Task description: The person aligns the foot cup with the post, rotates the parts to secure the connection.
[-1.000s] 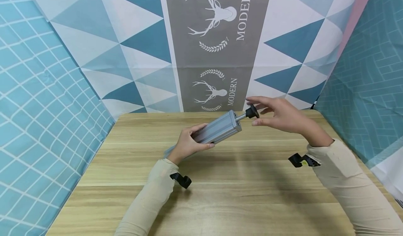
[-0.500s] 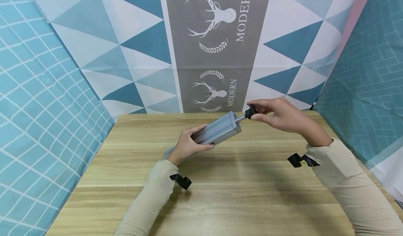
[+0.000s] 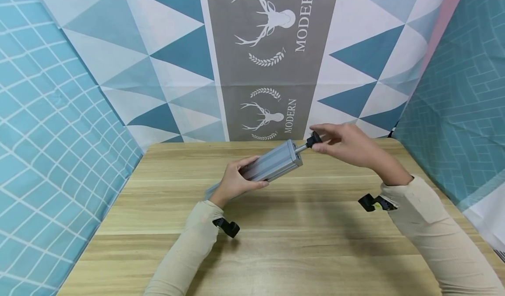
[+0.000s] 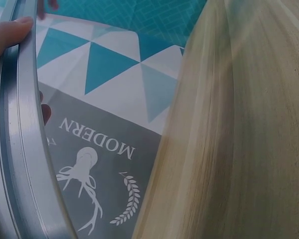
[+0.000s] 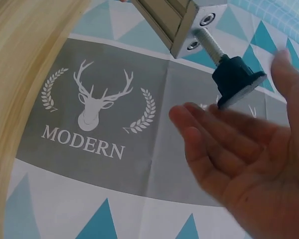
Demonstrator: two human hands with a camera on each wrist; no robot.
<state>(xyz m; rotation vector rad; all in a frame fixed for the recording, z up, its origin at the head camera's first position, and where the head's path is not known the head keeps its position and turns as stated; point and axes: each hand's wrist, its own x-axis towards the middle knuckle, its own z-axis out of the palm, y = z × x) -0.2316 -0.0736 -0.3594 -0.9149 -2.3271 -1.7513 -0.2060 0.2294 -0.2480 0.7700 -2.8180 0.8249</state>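
My left hand (image 3: 234,180) grips a silver aluminium profile (image 3: 276,160), thumb on the near side and fingers over the far side. The profile slants up to the right, raised over the table. Its grooved side fills the left edge of the left wrist view, with the thumb (image 4: 17,31) across it. From the end face a threaded rod (image 5: 210,45) sticks out, carrying a black levelling foot (image 3: 314,139). Around this foot my right hand (image 3: 349,144) stands with thumb and fingers spread. In the right wrist view, the foot (image 5: 236,79) shows between thumb and fingers, with gaps beside it.
A wooden table (image 3: 276,252) lies beneath both hands. Behind it hangs a patterned cloth (image 3: 272,72) with deer heads and triangles. Blue cloths border the left (image 3: 51,125) and right (image 3: 457,112) sides. Each sleeve bears a black wrist mount.
My right thumb and fingers moved in and pinched the levelling foot half a second ago, then loosened from it. The left hand and the profile have stayed in place.
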